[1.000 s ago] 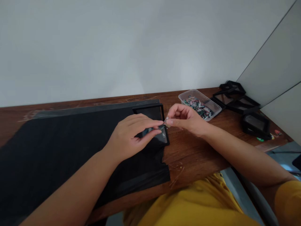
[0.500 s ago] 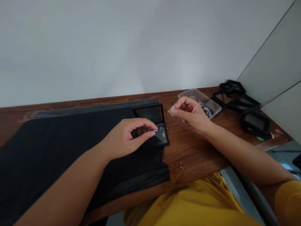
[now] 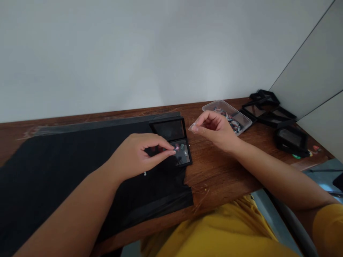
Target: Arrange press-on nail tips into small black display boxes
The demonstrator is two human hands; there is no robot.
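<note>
My left hand [image 3: 146,153] is over an open black display case [image 3: 191,157], thumb and forefinger pinched at the near edge of a small shiny pink piece [image 3: 177,147]. A small green piece [image 3: 182,146] and a pale piece [image 3: 185,153] lie on the case's clear panel, to the right of my fingertips. The case's lid [image 3: 168,129] is tilted up at the back. Over the bare wood to the right, my right hand [image 3: 213,126] pinches a small clear plastic bag [image 3: 192,126]; what is inside is too small to tell.
Behind my right hand stands a clear plastic tub [image 3: 245,125] with many small wrapped pieces. Several black cases [image 3: 292,141] sit at the right by the wall. A black cloth [image 3: 66,171] covers the table's left, with a small white bit [image 3: 145,174] on it.
My left hand has drawn slightly left, so the pink piece shows more clearly beyond its fingertips. A white bit on the cloth has come into sight. My right hand has shifted slightly left.
</note>
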